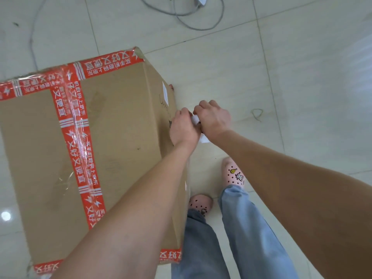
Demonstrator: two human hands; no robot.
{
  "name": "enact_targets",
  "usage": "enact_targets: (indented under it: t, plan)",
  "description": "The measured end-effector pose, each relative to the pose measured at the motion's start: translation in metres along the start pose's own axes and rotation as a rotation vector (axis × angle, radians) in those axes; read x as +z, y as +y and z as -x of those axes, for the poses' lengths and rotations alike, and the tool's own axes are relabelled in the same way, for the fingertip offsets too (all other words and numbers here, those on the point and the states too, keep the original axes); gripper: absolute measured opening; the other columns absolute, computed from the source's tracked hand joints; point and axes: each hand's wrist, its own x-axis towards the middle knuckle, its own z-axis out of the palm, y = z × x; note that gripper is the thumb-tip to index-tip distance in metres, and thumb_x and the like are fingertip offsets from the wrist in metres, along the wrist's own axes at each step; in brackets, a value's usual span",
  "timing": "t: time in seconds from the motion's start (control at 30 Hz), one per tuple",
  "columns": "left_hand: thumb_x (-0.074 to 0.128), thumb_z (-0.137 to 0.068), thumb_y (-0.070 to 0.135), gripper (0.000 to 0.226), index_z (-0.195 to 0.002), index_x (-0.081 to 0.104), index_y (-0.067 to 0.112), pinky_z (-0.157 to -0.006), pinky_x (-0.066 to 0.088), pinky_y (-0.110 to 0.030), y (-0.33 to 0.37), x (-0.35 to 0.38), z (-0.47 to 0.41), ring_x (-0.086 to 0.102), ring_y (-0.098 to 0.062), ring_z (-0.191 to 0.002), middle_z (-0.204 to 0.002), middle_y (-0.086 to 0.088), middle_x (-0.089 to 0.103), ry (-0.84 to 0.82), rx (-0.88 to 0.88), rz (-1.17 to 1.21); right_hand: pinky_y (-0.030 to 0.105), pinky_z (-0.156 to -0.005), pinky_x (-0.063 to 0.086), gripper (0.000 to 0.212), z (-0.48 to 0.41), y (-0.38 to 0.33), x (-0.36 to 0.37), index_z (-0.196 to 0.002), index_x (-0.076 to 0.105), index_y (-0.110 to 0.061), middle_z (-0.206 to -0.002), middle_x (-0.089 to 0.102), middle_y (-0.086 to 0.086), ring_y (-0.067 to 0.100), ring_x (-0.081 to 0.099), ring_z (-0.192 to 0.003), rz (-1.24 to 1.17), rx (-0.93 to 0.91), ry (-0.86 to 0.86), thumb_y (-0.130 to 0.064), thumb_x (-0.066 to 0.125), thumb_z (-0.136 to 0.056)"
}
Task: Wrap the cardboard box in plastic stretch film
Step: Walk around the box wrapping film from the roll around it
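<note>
Cardboard box [112, 127] lies left of both hands; left hand [182, 128] nearer, at its right edge, right hand [214, 117] just beside; both pinch an unidentifiable white piece [204, 138].

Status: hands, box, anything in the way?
Left hand and right hand both grip a white piece beside the cardboard box. Box on floor, red-taped. Grey cable lies well apart.

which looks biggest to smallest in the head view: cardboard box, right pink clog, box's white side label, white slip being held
1. cardboard box
2. right pink clog
3. white side label and white slip: alike, slip partly hidden, unranked
</note>
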Motion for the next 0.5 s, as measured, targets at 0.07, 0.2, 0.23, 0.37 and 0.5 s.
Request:
enact_targets:
  t: [0.07,0.2,0.23,0.37,0.5]
  plan:
    - [0.056,-0.084,0.015,0.024,-0.108,0.054,0.010,-0.069,0.041,-0.033,0.000,0.000,-0.003,0.056,-0.027,-0.101,-0.113,-0.007,0.055,0.014,-0.071,0.053,0.032,-0.069,0.038,0.039,-0.006,0.000,0.000,-0.128,0.047,-0.017,-0.130,0.044,0.002,0.021,0.040,-0.122,0.011,0.008,0.002,-0.008,0.051,-0.090]
    - [0.061,-0.086,0.017,0.031,-0.116,0.051,0.015,-0.071,0.041,-0.034,-0.004,-0.007,-0.007,0.053,-0.025,-0.107,-0.120,-0.005,0.051,-0.024,0.012,-0.042,0.036,-0.082,0.043,0.044,-0.001,0.006,0.008,-0.127,0.042,-0.017,-0.129,0.044,0.005,0.027,0.049,-0.116,-0.383,0.422,-0.023,-0.018,0.060,-0.087]
    - [0.059,-0.087,0.015,0.033,-0.119,0.050,0.016,-0.069,0.041,-0.034,-0.003,-0.009,-0.006,0.052,-0.025,-0.108,-0.122,-0.005,0.049,-0.045,0.085,-0.108,0.036,-0.083,0.044,0.043,0.003,0.005,0.010,-0.126,0.042,-0.016,-0.128,0.044,0.006,0.029,0.052,-0.113,-0.486,0.514,-0.042,-0.019,0.060,-0.086]
    - [0.054,-0.087,0.007,0.036,-0.122,0.049,0.017,-0.066,0.045,-0.035,0.009,-0.005,-0.009,0.047,-0.023,-0.110,-0.121,-0.005,0.046,-0.095,0.336,-0.315,0.036,-0.076,0.046,0.037,0.009,0.004,0.017,-0.121,0.045,-0.013,-0.124,0.046,0.006,0.028,0.055,-0.104,-0.612,0.587,-0.051,-0.017,0.058,-0.087]
    - [0.050,-0.088,0.006,0.027,-0.113,0.055,0.015,-0.067,0.046,-0.036,0.015,-0.008,-0.021,0.045,-0.023,-0.109,-0.115,-0.004,0.048,-0.085,0.394,-0.360,0.032,-0.069,0.043,0.032,-0.001,0.007,0.012,-0.117,0.051,-0.018,-0.118,0.050,0.002,0.024,0.055,-0.090,-0.565,0.530,-0.003,-0.014,0.056,-0.086]
